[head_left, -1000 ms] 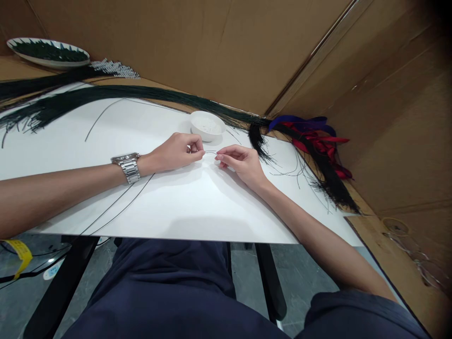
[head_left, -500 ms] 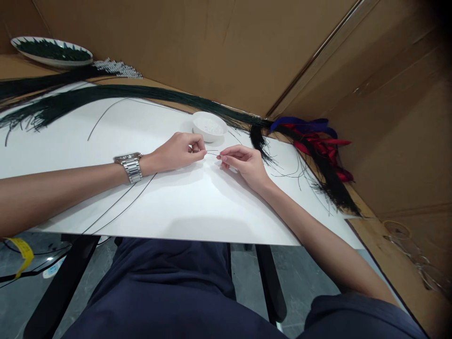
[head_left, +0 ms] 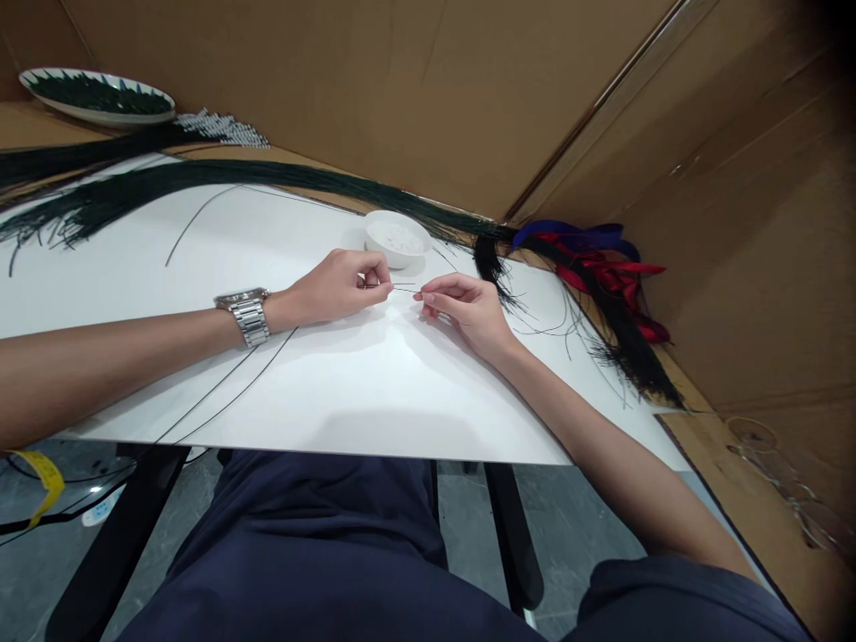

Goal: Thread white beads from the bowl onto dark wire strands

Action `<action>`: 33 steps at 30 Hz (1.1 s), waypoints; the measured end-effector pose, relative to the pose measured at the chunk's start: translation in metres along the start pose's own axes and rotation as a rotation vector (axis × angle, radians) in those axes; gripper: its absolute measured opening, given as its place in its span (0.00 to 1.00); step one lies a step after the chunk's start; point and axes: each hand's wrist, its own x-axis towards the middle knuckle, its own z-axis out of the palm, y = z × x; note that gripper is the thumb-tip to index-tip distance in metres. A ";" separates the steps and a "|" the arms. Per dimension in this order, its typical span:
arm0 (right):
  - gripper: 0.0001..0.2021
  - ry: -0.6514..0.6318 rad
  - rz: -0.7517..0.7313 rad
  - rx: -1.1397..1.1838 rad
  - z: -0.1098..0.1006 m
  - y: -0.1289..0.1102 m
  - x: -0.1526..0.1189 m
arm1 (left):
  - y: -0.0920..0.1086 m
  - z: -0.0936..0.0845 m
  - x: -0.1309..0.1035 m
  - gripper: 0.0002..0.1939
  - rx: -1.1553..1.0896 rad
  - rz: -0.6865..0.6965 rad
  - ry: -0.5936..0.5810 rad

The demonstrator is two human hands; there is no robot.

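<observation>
Head view: left grip (head_left: 344,285) pinched narrow on thin dark strands (head_left: 405,284); right grip (head_left: 472,312) narrow, apparently nipping one strand's end. Judged handling: light fingertip hold close to the ends, small even pulls, both grips level, so fine strands neither kink nor slip. Strands span the gap between grips, above table (head_left: 300,401); white bowl (head_left: 394,259) just beyond left grip, green bundle (head_left: 308,176) farther back.
</observation>
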 end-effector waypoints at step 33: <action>0.10 0.026 -0.040 -0.086 0.003 -0.005 -0.002 | -0.002 0.000 -0.001 0.06 0.039 0.038 -0.028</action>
